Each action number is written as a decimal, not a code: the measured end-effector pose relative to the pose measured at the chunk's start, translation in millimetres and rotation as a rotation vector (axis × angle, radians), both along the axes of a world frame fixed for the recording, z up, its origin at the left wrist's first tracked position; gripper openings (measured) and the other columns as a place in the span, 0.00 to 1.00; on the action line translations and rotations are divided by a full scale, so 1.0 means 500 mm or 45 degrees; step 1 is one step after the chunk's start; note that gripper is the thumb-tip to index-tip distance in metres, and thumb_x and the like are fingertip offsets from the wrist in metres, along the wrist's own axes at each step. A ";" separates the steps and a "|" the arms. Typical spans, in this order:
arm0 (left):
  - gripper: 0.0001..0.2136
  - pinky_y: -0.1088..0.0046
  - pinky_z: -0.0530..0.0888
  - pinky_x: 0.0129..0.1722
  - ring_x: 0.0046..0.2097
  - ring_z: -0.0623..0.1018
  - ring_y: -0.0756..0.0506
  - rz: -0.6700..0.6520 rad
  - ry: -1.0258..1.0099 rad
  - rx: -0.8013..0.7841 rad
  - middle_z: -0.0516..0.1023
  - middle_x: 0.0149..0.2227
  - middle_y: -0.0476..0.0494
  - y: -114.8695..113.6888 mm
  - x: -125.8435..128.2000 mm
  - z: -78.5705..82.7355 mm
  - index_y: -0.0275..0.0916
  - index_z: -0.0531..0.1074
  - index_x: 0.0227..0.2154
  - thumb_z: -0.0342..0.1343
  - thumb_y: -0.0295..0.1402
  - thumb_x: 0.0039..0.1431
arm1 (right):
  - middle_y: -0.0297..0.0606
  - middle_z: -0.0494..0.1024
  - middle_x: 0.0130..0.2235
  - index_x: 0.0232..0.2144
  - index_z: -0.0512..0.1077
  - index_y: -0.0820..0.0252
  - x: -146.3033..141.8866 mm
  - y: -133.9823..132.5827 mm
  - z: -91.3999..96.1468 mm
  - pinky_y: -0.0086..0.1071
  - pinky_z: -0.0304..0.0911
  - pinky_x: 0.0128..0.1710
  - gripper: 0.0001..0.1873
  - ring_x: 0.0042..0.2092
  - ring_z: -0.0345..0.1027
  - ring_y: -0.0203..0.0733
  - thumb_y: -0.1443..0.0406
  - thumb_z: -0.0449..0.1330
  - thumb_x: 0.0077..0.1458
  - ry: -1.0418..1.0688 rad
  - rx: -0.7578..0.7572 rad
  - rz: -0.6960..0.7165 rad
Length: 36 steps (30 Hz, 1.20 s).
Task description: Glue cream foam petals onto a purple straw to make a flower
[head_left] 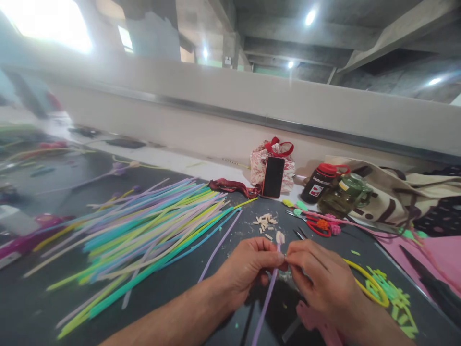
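Note:
My left hand (pixel 245 269) and my right hand (pixel 317 276) meet over the dark table (pixel 43 307), both pinching the upper part of a thin purple pipe cleaner (pixel 268 295) that hangs down toward me. Its pale fuzzy tip (pixel 280 237) sticks up just above my fingertips. A yellow pipe cleaner (pixel 370 283) curves out from under my right hand. A small heap of pale cut pieces (pixel 265 222) lies just beyond my hands.
A big fan of several coloured pipe cleaners (pixel 144 230) covers the table to the left. Behind stand a black phone (pixel 273 177) leaning on a patterned bag (pixel 259 166), a dark bottle (pixel 319 185), a green jar (pixel 345 194), red scissors (pixel 317 226) and green foam shapes (pixel 392 298).

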<state>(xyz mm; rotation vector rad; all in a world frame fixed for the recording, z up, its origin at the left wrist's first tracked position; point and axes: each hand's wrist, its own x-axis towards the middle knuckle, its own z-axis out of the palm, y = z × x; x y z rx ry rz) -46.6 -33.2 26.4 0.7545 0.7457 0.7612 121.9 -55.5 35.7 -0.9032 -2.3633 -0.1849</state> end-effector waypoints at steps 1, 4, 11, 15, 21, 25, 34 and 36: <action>0.09 0.83 0.53 0.17 0.18 0.62 0.58 0.017 -0.003 -0.013 0.71 0.21 0.50 0.001 0.000 0.001 0.35 0.65 0.20 0.61 0.28 0.37 | 0.38 0.74 0.34 0.34 0.66 0.58 -0.001 -0.001 0.003 0.30 0.64 0.35 0.10 0.37 0.69 0.38 0.75 0.52 0.53 0.037 -0.025 0.003; 0.11 0.82 0.53 0.16 0.17 0.62 0.58 0.048 -0.019 -0.037 0.71 0.20 0.51 0.005 0.001 0.002 0.35 0.64 0.20 0.63 0.29 0.36 | 0.36 0.74 0.33 0.33 0.69 0.57 -0.001 -0.005 0.025 0.29 0.64 0.32 0.06 0.34 0.69 0.37 0.71 0.53 0.54 0.269 -0.318 -0.145; 0.11 0.82 0.55 0.16 0.18 0.61 0.58 0.120 0.078 0.178 0.68 0.18 0.54 0.002 0.002 -0.002 0.36 0.64 0.21 0.63 0.31 0.39 | 0.27 0.67 0.17 0.29 0.70 0.60 -0.011 -0.007 0.055 0.20 0.48 0.14 0.11 0.16 0.54 0.27 0.59 0.52 0.54 0.728 -1.451 -0.458; 0.11 0.82 0.56 0.17 0.18 0.59 0.58 0.124 0.155 0.274 0.67 0.18 0.55 -0.005 0.003 -0.002 0.36 0.65 0.21 0.63 0.32 0.40 | 0.25 0.64 0.16 0.25 0.68 0.62 -0.024 -0.005 0.046 0.19 0.47 0.16 0.06 0.17 0.55 0.26 0.64 0.56 0.50 0.765 -1.476 -0.455; 0.10 0.82 0.55 0.16 0.17 0.62 0.58 0.015 0.129 0.128 0.72 0.19 0.51 -0.002 -0.001 0.008 0.36 0.66 0.21 0.62 0.33 0.41 | 0.26 0.65 0.19 0.24 0.69 0.59 0.005 -0.006 0.062 0.22 0.54 0.18 0.07 0.20 0.58 0.29 0.64 0.55 0.51 0.661 -1.311 -0.386; 0.09 0.82 0.52 0.14 0.14 0.60 0.58 -0.099 0.156 -0.009 0.71 0.17 0.52 0.002 -0.004 0.006 0.35 0.67 0.21 0.62 0.33 0.41 | 0.30 0.69 0.26 0.26 0.70 0.56 0.041 -0.007 0.092 0.25 0.58 0.26 0.07 0.28 0.63 0.33 0.64 0.54 0.53 0.418 -0.986 -0.267; 0.08 0.81 0.49 0.14 0.13 0.59 0.58 -0.162 0.266 0.020 0.68 0.14 0.52 -0.004 0.003 -0.002 0.34 0.69 0.21 0.62 0.32 0.39 | 0.32 0.69 0.30 0.27 0.70 0.56 0.052 -0.003 0.097 0.27 0.60 0.31 0.06 0.32 0.65 0.34 0.72 0.56 0.51 0.139 -0.794 -0.030; 0.09 0.80 0.49 0.14 0.14 0.59 0.58 -0.174 0.280 0.020 0.69 0.14 0.52 -0.004 0.004 -0.004 0.35 0.69 0.21 0.62 0.33 0.39 | 0.32 0.69 0.31 0.27 0.70 0.56 0.049 -0.004 0.097 0.27 0.60 0.32 0.06 0.33 0.66 0.34 0.71 0.56 0.52 0.110 -0.757 -0.026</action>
